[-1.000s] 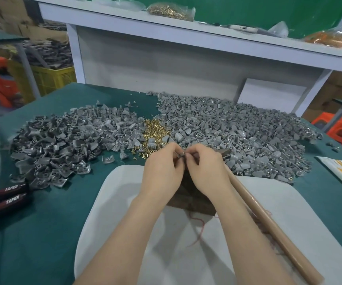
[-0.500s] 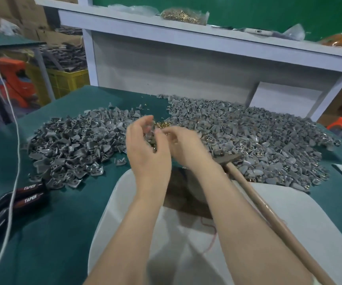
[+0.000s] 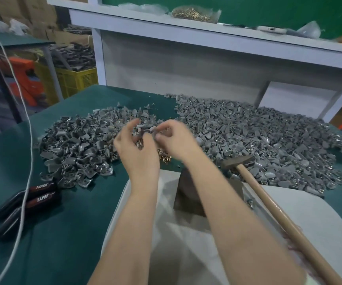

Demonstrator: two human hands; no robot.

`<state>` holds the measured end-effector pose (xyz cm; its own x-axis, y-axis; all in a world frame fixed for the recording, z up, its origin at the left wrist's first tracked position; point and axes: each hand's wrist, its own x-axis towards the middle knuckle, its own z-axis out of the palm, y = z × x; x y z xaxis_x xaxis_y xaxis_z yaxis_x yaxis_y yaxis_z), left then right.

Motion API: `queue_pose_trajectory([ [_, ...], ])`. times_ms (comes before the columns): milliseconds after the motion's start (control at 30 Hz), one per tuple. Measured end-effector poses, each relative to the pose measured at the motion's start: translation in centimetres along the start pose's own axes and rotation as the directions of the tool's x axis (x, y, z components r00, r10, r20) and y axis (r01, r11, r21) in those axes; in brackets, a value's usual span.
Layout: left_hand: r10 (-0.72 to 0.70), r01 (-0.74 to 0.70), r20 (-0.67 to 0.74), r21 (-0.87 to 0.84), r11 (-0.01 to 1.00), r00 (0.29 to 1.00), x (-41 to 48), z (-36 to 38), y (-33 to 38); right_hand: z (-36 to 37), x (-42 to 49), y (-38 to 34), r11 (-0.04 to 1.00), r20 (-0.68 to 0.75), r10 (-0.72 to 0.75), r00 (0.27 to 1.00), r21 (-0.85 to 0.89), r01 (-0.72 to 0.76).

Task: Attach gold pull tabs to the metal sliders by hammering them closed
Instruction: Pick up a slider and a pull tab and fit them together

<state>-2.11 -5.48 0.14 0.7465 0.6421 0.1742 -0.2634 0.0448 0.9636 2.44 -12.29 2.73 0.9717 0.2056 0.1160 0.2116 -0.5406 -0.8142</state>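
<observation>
Two wide heaps of grey metal sliders lie on the green table, one at the left [image 3: 79, 145] and one at the right [image 3: 264, 140]. A small pile of gold pull tabs [image 3: 165, 158] sits between them, mostly hidden behind my hands. My left hand [image 3: 137, 149] hovers over the gap with its fingers spread and blurred. My right hand [image 3: 176, 138] pinches a small grey slider [image 3: 152, 131] between thumb and fingers, close to the left fingertips. A hammer [image 3: 268, 200] with a wooden handle lies on the right, its head beside a dark metal block [image 3: 188, 194].
A white cloth pad [image 3: 320, 223] covers the table's near part under the block. Two black handles marked TAPER [image 3: 30, 200] lie at the left, crossed by a white cable [image 3: 25, 182]. A white shelf [image 3: 207, 38] with bags of parts stands behind the heaps.
Both hands lifted from the block and moved forward over the gold tabs. My left fingers have spread apart. The camera has tilted up and shifted left.
</observation>
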Motion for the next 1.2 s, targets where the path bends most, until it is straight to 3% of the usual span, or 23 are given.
queue_pose_trajectory([
  [100,0.005,-0.038,0.286,0.110,0.993,0.958,-0.4,0.5,-0.5,-3.2,-0.8,1.1,0.962,-0.015,0.073,0.997,0.266,-0.066],
  [167,0.004,-0.068,0.410,0.142,0.988,0.912,-0.7,0.8,-0.6,-3.9,-1.4,1.6,0.942,0.005,0.073,0.997,0.328,-0.071],
  [300,0.025,-0.107,0.390,0.190,0.976,0.921,-0.7,0.7,-1.0,-4.5,-1.9,2.7,0.937,-0.016,0.085,0.996,0.342,-0.075],
  [333,0.035,-0.105,0.360,0.177,0.979,0.932,-0.7,0.7,-1.0,-4.6,-1.8,3.1,0.963,-0.053,0.088,0.995,0.259,-0.071],
  [400,0.027,-0.070,0.306,0.129,0.989,0.952,-0.7,0.6,-0.9,-4.3,-1.4,4.1,0.991,-0.096,0.074,0.993,-0.103,-0.084],
  [467,-0.001,-0.025,0.275,0.092,0.995,0.962,-0.7,0.7,-0.9,-3.4,-0.4,5.0,0.883,-0.013,0.143,0.990,-0.451,-0.133],
  [500,-0.011,-0.011,0.265,0.080,0.997,0.964,-0.7,0.7,-0.9,-2.8,0.2,5.2,0.827,0.044,0.217,0.975,-0.539,-0.159],
  [600,-0.021,0.009,0.251,0.051,0.999,0.968,-0.9,0.9,-0.9,-1.7,1.9,5.3,0.709,0.137,0.351,0.926,-0.685,-0.167],
  [733,-0.025,0.018,0.276,0.026,0.999,0.961,-1.0,1.0,-0.8,-1.2,2.8,4.9,0.673,0.164,0.376,0.912,-0.725,-0.147],
  [833,0.020,-0.043,0.313,0.066,0.997,0.950,-1.2,1.0,-0.7,-1.8,2.2,5.0,0.798,0.140,0.304,0.942,-0.578,-0.172],
  [967,0.088,-0.159,0.451,0.120,0.980,0.888,-1.8,1.3,-0.4,-5.1,-0.4,4.4,0.964,-0.071,0.167,0.983,-0.199,-0.178],
  [1100,0.113,-0.303,0.672,0.173,0.937,0.732,-3.6,2.0,-0.1,-9.0,-4.5,5.2,0.992,-0.244,0.112,0.963,-0.034,-0.124],
  [1200,0.103,-0.408,0.753,0.231,0.883,0.650,-4.5,2.1,0.1,-10.5,-7.7,6.5,0.986,-0.285,0.161,0.945,0.092,-0.140],
])
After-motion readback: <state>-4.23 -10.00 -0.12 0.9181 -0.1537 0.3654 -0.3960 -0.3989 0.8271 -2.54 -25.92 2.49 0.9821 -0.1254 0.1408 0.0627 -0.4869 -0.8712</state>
